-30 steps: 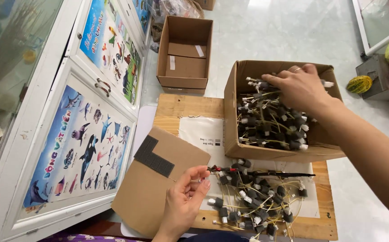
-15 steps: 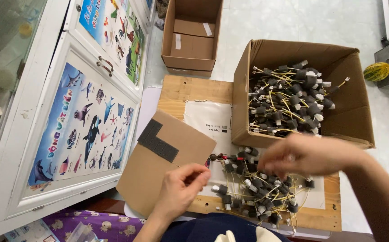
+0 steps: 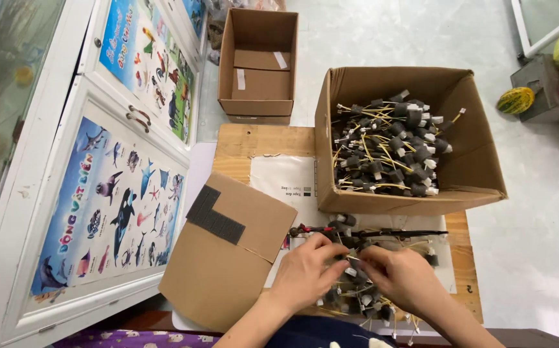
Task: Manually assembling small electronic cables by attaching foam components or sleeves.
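A loose pile of small black parts with thin yellow wires [image 3: 363, 283] lies on the wooden board, at six o'clock from the cardboard box. One small piece is pinched between both hands' fingertips above the pile.

Bench [image 3: 260, 145] with a large box [image 3: 476, 183] at its far right, holding wired parts [image 3: 389, 148]. In front of the box, a loose pile of parts [image 3: 363, 293] lies on the bench, with the left hand [image 3: 306, 274] and right hand [image 3: 399, 277] meeting over it. A cardboard sheet [image 3: 228, 254] lies left of the pile. A smaller box [image 3: 258, 64] sits on the floor behind the bench; cabinet doors [image 3: 118, 180] stand to the left.
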